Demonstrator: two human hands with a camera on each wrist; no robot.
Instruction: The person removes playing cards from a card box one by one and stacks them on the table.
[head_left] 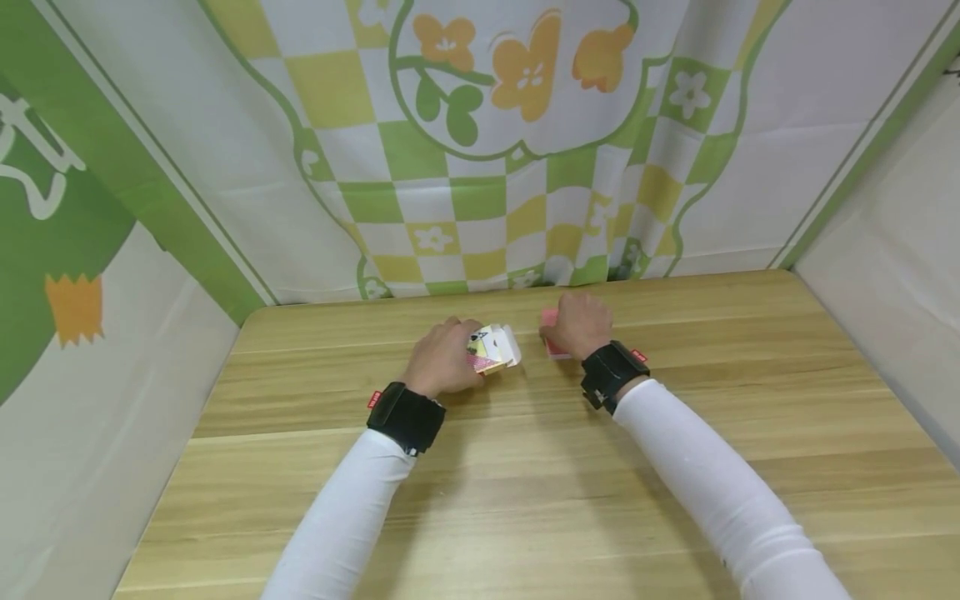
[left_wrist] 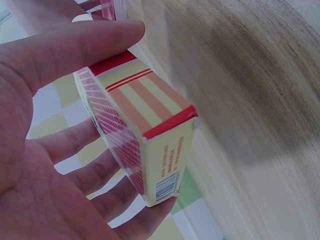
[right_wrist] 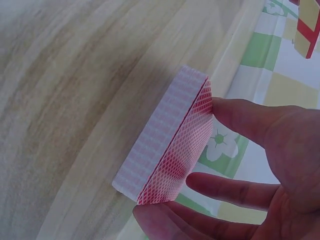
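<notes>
My left hand (head_left: 447,357) grips a playing-card box (left_wrist: 150,105) between thumb and fingers, held above the table. In the head view the box's white end flap stands open, pointing right, and an ace design shows on its face. The left wrist view shows striped sides and a barcode on the other end. To the right, my right hand (head_left: 581,323) holds a squared deck of playing cards (right_wrist: 167,145) with red lattice backs. Its thumb is at one end of the deck and fingertips are at the other. The deck is close over the wooden table, back side up.
The wooden table (head_left: 525,483) ends at the back against a hanging cloth (head_left: 420,158) with green and yellow checks and flowers. Pale cloth walls flank both sides. Both wrists carry black straps (head_left: 408,417) over white sleeves.
</notes>
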